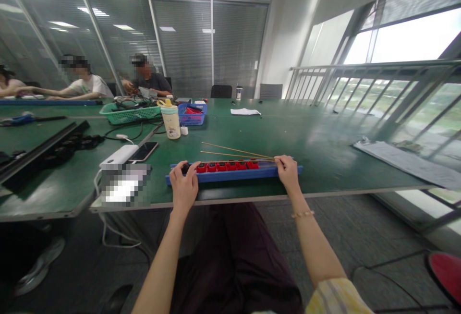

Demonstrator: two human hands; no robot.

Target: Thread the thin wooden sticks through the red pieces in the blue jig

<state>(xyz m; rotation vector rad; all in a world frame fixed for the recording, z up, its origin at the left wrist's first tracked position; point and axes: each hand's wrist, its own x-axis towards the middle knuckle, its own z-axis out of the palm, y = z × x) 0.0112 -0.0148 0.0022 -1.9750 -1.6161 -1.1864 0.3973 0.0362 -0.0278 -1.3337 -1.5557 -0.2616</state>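
In front of me on the table lies a long blue tray point(236, 176), with a row of red blocks point(221, 166) with dark tops set in it. My left hand point(185, 189) grips the tray's left end, its fingers curled round a small black part point(185, 168); the exact contact is partly hidden. At the right end, my right hand point(288, 174) is closed in a pinch on thin yellowish strips point(237, 150). They fan out to the left above the row, their far ends loose.
Left of the tray are a phone point(144, 151), a white power bank point(119, 155) with a cable, and a cream bottle point(170, 121). Behind stand a green basket point(131, 115) and a blue basket point(192, 118). A clipboard point(403, 160) lies right. Co-workers point(153, 81) sit across.
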